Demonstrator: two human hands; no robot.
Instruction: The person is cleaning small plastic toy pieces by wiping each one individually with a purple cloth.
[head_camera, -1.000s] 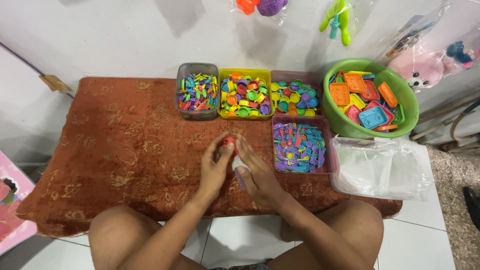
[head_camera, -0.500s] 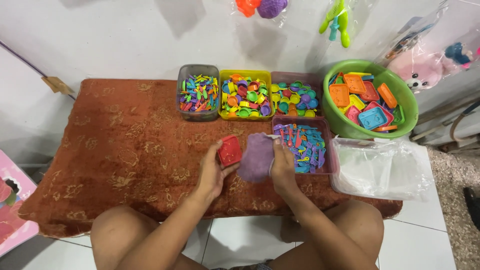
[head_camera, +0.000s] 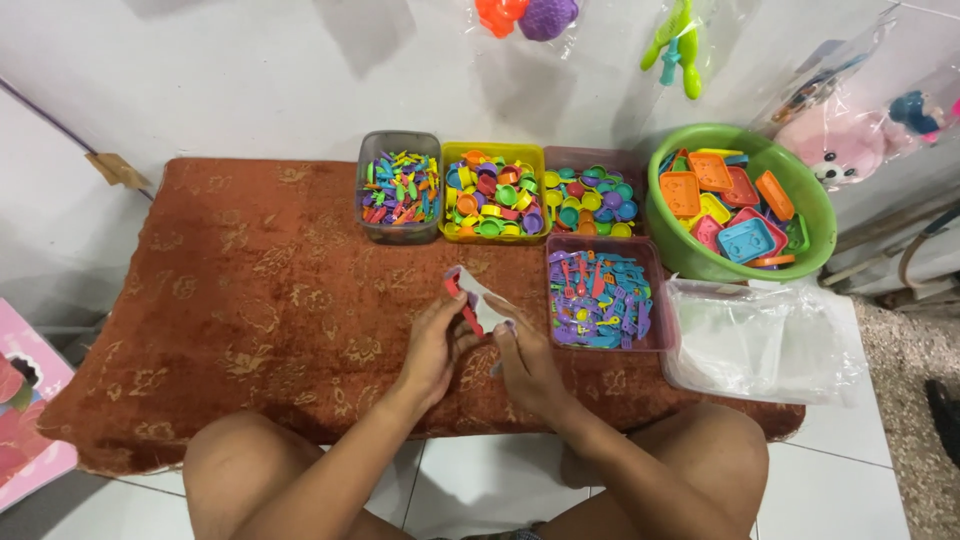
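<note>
Red plastic shows between your hands: a small red toy tray (head_camera: 458, 292) is pinched edge-on in your left hand (head_camera: 437, 345), fingers closed on its lower side, and it sits partly inside a small clear plastic bag (head_camera: 487, 308) whose other side your right hand (head_camera: 522, 362) grips with its fingers drawn together. Both hands hover just above the rust-brown patterned cushion (head_camera: 250, 300) that serves as your bench, near its middle. Just right of your right hand sits a clear box of purple and blue toy utensils (head_camera: 600, 295). Along the far edge stand a grey box of small mixed pieces (head_camera: 398, 188), a yellow box of toy cups (head_camera: 492, 192) and a clear box of toy bowls (head_camera: 590, 195). At the far right a green basin (head_camera: 815, 215) holds coloured trays, with a stack of clear bags (head_camera: 765, 340) in front of it.
</note>
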